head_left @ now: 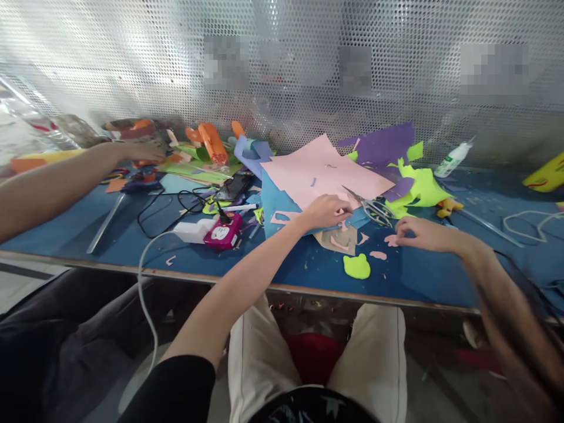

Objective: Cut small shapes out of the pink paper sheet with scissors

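Observation:
My left hand rests over the front of a large pink craft sheet, its fingers curled together. Whatever sits between those fingertips is hidden. Scissors lie on the sheet's right edge, just right of that hand. Thumb and fingertips of my right hand pinch a small pink cutout just above the blue table. Near it lie a flat pink oval and a lime-green animal-head cutout. Pink offcuts lie on a brownish piece below my left hand.
At left, another person's arm reaches over a pile of coloured scraps. A magenta power adapter with a white plug and cable stands left of my forearm. Purple sheet, lime scraps and a glue bottle lie behind, before a perforated metal panel.

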`<state>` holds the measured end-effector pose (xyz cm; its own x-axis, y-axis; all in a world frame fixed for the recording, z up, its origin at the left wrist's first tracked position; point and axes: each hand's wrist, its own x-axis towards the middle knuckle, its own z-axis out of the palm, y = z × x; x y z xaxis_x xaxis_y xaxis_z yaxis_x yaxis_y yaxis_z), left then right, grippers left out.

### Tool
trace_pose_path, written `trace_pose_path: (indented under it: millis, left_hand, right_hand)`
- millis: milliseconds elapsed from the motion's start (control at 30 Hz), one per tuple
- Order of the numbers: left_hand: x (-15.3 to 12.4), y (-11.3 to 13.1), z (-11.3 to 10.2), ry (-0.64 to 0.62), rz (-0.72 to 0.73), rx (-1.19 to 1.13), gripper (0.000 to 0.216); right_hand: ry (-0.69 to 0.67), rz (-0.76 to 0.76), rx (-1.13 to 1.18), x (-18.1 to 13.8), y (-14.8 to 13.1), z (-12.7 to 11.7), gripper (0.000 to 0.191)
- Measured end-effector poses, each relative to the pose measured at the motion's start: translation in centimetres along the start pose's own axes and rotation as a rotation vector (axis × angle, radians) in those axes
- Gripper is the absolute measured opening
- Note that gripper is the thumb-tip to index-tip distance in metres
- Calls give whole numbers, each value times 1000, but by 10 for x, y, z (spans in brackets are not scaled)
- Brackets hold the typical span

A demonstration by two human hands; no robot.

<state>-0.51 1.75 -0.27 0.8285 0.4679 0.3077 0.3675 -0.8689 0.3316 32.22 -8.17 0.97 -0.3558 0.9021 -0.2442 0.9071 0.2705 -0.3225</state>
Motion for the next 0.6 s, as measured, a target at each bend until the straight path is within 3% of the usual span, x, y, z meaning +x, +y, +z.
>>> trace_pose_path:
  millis: [133, 300, 400, 500, 600]
  left_hand:
    - [0, 20, 18, -127, 48, 20, 47]
    - [1, 29, 35, -177, 135, -11, 37]
    - [2, 30, 37, -189, 155, -23, 37]
    - [4, 31, 33, -177, 154, 27, 31]
    - [5, 28, 23, -65, 70, 100, 26]
  right_hand:
    - [-1, -8, 5, 2, 3, 4, 47]
    - [-25, -71, 19, 4, -5, -1, 49]
    - [37, -77, 9, -3, -11, -4, 54]
    - [89, -65, 59, -12, -20, -4, 55]
    - [5, -31, 115, -19, -30, 1, 54]
